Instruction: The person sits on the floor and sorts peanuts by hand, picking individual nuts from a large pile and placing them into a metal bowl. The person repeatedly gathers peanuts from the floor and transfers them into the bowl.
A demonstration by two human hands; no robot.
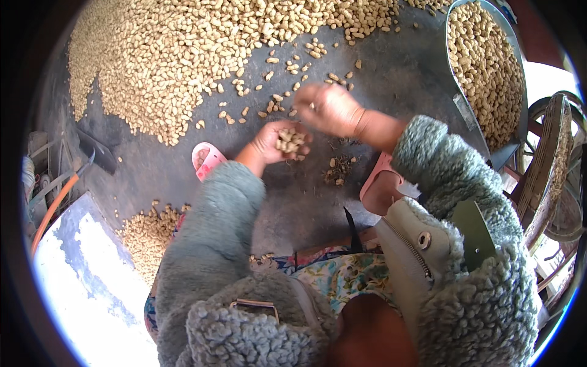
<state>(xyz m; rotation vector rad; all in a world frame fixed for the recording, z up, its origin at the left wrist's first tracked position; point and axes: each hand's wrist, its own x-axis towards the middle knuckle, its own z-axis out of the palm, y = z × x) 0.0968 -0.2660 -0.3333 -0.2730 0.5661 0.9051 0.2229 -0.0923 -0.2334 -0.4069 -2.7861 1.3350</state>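
Observation:
Cupped near the middle of the view, my left hand [269, 142] holds a small handful of unshelled peanuts [290, 141] in its palm. My right hand [329, 110] is just above and to the right of it, apart from it and smeared by motion. Its fingers look curled inward, with a small pale spot among them that I cannot make out. Loose peanuts [277, 98] lie on the dark floor beyond both hands. Below my right hand is a little heap of dark debris with a few peanuts [340, 169].
A large peanut pile [177, 55] spreads across the far left and top. At the right stands a metal tub [453, 67] full of peanuts, near a wheel [565, 202]. A smaller peanut heap [147, 238] lies at the lower left. Pink slippers [210, 160] are on my feet.

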